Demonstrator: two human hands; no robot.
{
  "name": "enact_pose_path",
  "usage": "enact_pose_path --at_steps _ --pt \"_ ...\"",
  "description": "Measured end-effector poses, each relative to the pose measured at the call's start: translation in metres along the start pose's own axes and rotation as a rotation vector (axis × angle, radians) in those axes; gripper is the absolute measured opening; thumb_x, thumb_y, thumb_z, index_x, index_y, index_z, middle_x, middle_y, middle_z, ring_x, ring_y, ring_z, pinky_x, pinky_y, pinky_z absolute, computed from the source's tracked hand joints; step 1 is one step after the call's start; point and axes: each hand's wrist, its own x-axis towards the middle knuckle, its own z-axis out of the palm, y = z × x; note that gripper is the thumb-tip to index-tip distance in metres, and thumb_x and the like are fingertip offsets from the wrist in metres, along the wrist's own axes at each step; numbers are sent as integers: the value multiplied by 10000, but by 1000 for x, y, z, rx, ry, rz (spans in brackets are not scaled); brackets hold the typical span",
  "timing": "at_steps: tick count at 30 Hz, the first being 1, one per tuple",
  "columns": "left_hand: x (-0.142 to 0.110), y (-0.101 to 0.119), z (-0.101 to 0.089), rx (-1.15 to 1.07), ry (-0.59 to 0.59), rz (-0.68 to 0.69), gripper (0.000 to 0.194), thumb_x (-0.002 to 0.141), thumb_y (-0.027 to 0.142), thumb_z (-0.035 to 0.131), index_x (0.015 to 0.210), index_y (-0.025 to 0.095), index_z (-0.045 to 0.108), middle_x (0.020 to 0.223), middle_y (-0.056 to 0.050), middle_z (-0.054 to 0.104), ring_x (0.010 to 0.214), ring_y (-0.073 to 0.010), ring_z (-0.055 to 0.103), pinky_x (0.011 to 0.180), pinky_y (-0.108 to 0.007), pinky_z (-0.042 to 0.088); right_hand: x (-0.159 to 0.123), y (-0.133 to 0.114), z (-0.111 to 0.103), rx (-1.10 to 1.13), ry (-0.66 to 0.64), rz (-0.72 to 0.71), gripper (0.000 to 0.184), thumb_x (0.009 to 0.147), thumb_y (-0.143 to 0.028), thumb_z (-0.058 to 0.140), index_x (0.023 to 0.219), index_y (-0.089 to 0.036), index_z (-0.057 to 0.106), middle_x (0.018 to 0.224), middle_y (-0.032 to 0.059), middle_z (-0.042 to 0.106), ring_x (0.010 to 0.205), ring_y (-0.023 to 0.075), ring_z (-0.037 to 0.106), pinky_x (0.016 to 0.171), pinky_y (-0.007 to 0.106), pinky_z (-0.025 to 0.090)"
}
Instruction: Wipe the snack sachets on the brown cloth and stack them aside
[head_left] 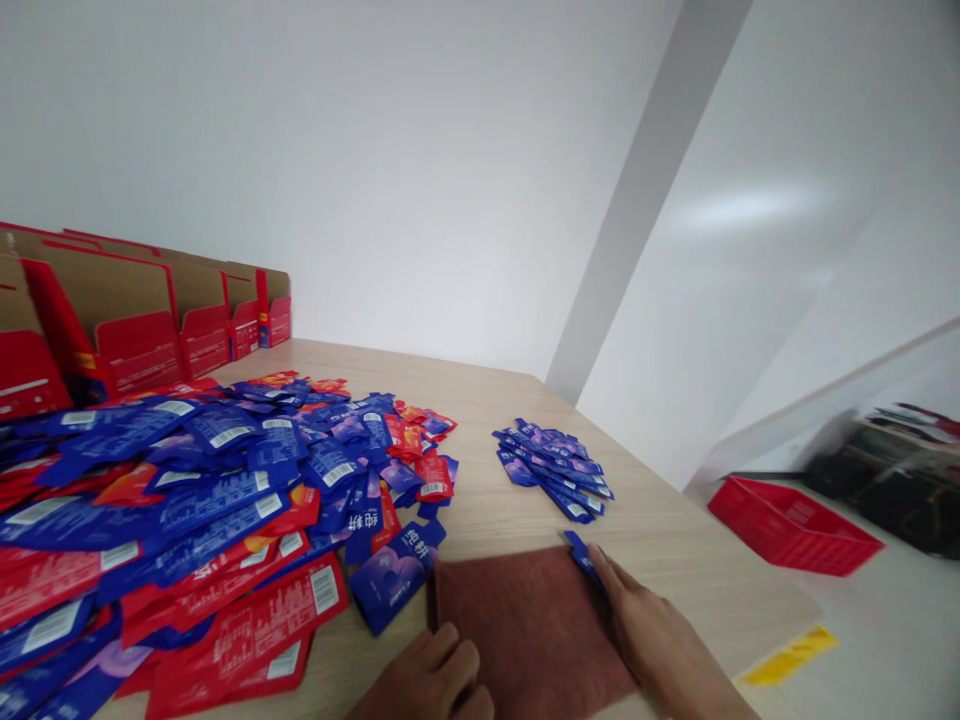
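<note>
A folded reddish-brown cloth [525,625] lies at the table's near edge, between my two hands. My right hand [649,630] is at its right side, closed on a blue sachet [581,557] whose end sticks out past the fingertips; the hand covers most of it. At the cloth's lower left edge is my left hand [427,675], fingers curled in; what they hold, if anything, is hidden. Just beyond the left hand lies a blue sachet with white characters [396,570]. Farther off, past the cloth, several blue sachets [555,465] form a small overlapping pile.
A large loose heap of blue and red sachets [225,480] spreads over the table's left side. Open red cardboard boxes [139,350] stand in a row behind it, by the white wall. A red plastic crate [795,525] sits beyond the wooden table's right edge [720,540], above yellow tape [791,655].
</note>
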Motion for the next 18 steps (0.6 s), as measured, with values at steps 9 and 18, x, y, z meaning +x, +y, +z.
enact_pose_path --at_steps 9,18 --pt "8 0 -3 -33 40 -30 277 1115 184 600 841 193 555 844 -8 518 742 -196 467 651 -305 384 -13 -83 -19 833 72 -120 668 1061 -307 543 1711 -289 393 1493 117 709 1238 286 769 1000 427 658" --pt "5 3 1 -43 80 -58 388 1172 124 412 809 188 531 827 3 494 726 -171 461 658 -267 386 1 -130 26 190 12 -743 704 970 -230 743 1632 -336 530 1706 99 433 1569 342 458 1266 495 431"
